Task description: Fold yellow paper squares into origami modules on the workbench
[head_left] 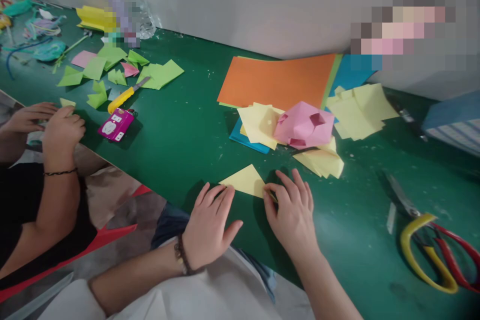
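A pale yellow folded paper triangle (246, 180) lies on the green table (176, 135) near its front edge. My left hand (213, 222) rests its fingertips on the paper's left corner, its thumb stretched away and nothing gripped. At the right corner, my right hand (291, 207) pinches the paper between thumb and index finger, the other fingers spread. Just behind the triangle sit a pink folded paper shape (304, 125), yellow paper squares (258, 125) and more folded yellow pieces (322, 160).
Orange sheets (277, 80) lie at the back. Large scissors (427, 240) are at right. Left of centre are a magenta device (117, 124), a yellow cutter (122, 99) and green paper pieces (161, 74). Another person's hands (63, 127) hold paper at far left.
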Demonstrator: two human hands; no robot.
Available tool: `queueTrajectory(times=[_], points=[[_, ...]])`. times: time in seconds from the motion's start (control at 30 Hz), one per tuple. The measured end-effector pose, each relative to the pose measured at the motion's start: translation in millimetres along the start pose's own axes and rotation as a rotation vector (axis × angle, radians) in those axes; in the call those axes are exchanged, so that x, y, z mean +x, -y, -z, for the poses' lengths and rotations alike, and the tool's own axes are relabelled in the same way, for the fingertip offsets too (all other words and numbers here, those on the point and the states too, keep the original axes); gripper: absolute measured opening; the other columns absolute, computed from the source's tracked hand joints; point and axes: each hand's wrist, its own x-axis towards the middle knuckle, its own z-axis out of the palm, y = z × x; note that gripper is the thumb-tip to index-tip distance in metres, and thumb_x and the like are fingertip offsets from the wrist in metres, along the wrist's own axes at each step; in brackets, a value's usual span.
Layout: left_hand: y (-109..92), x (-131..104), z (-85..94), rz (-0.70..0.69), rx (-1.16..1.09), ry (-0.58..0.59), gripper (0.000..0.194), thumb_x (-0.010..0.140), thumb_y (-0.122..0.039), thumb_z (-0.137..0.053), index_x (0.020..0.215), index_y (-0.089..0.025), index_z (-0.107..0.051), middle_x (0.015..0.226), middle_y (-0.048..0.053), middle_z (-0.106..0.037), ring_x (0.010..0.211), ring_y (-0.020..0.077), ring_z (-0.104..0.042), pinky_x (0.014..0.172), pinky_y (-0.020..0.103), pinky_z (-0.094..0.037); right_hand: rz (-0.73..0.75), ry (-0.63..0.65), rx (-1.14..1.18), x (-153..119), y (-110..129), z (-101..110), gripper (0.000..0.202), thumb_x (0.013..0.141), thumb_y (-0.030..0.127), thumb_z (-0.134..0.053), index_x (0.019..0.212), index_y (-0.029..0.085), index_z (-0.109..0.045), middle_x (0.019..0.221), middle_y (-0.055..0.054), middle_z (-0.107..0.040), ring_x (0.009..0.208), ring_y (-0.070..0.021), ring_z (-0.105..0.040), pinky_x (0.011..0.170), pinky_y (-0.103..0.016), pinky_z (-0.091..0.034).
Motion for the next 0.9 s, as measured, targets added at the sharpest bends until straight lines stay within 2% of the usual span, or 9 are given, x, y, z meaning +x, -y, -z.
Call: queueTrajectory(times=[0.17,0.37,0.47,0.57,0.6,0.67,0.73,0.9], points=[[7.0,-3.6,9.7,0.058,0.018,-0.035,0.050,0.094,-0.030,-0.046,0.140,-0.012,-0.038,0.128,0.010,-0.060,0.124,0.0290,-0.044,0.113,0.053,-0.026,0.001,0.004,-0.003,-0.3,-0.2,-0.1,0.012,0.091,0.027,-0.051,0.093,0.018,-0.059,0.125,-0.013,-0.061,0.137,-0.0346,-0.038,0.107,-0.055,-0.036],[15.1,-11.9,15.9,0.082,0.013,-0.059,0.049,0.095,-0.029,-0.046,0.140,-0.013,-0.038,0.125,0.010,-0.061,0.123,0.0290,-0.044,0.112,0.054,-0.028,-0.005,0.013,-0.012,0.0,0.0,-0.4,0.012,0.091,0.027,-0.051,0.093,0.018,-0.059,0.125,-0.013,-0.060,0.136,-0.0349,-0.039,0.107,-0.055,-0.035],[17.6,-14.5,17.7,0.103,0.005,-0.115,0.048,0.094,-0.029,-0.046,0.138,-0.011,-0.038,0.125,0.012,-0.060,0.124,0.0274,-0.045,0.113,0.052,-0.028,-0.004,0.013,-0.010,0.8,0.5,0.2,0.011,0.091,0.027,-0.050,0.093,0.019,-0.058,0.125,-0.013,-0.060,0.136,-0.0345,-0.039,0.107,-0.055,-0.036],[14.7,-9.8,14.6,0.002,-0.025,-0.168,0.045,0.094,-0.029,-0.045,0.135,-0.009,-0.040,0.131,0.014,-0.056,0.131,0.0259,-0.041,0.116,0.049,-0.025,-0.003,0.018,-0.005,1.1,0.7,0.6,0.012,0.091,0.027,-0.050,0.094,0.019,-0.058,0.125,-0.013,-0.060,0.137,-0.0342,-0.038,0.107,-0.055,-0.035],[12.8,-6.5,12.0,-0.081,-0.026,-0.145,0.046,0.095,-0.031,-0.045,0.135,-0.009,-0.040,0.136,0.014,-0.053,0.136,0.0259,-0.037,0.116,0.048,-0.024,-0.003,0.020,-0.004,1.1,0.6,0.7,0.012,0.091,0.027,-0.050,0.094,0.019,-0.058,0.125,-0.013,-0.060,0.137,-0.0341,-0.038,0.107,-0.055,-0.035],[9.2,0.5,5.0,-0.225,0.047,-0.017,0.054,0.095,-0.041,-0.044,0.140,-0.011,-0.037,0.149,0.012,-0.041,0.143,0.0277,-0.026,0.118,0.049,-0.021,-0.007,0.025,-0.006,0.8,0.4,0.6,0.012,0.091,0.028,-0.050,0.094,0.019,-0.058,0.125,-0.013,-0.060,0.137,-0.0341,-0.039,0.107,-0.055,-0.036],[7.3,5.1,-2.4,-0.215,0.116,0.039,0.067,0.095,-0.051,-0.041,0.144,-0.006,-0.032,0.153,0.015,-0.034,0.145,0.0275,-0.024,0.119,0.046,-0.020,-0.011,0.025,-0.010,0.5,0.1,0.3,0.012,0.091,0.028,-0.050,0.094,0.019,-0.058,0.125,-0.013,-0.060,0.136,-0.0343,-0.039,0.107,-0.055,-0.036],[12.2,-0.3,-7.5,-0.152,0.121,0.065,0.069,0.096,-0.049,-0.039,0.147,-0.006,-0.025,0.152,0.015,-0.035,0.145,0.0253,-0.025,0.119,0.045,-0.022,-0.009,0.012,-0.008,0.1,1.0,0.0,0.012,0.091,0.027,-0.051,0.094,0.019,-0.060,0.126,-0.013,-0.061,0.137,-0.0343,-0.039,0.107,-0.056,-0.035]])
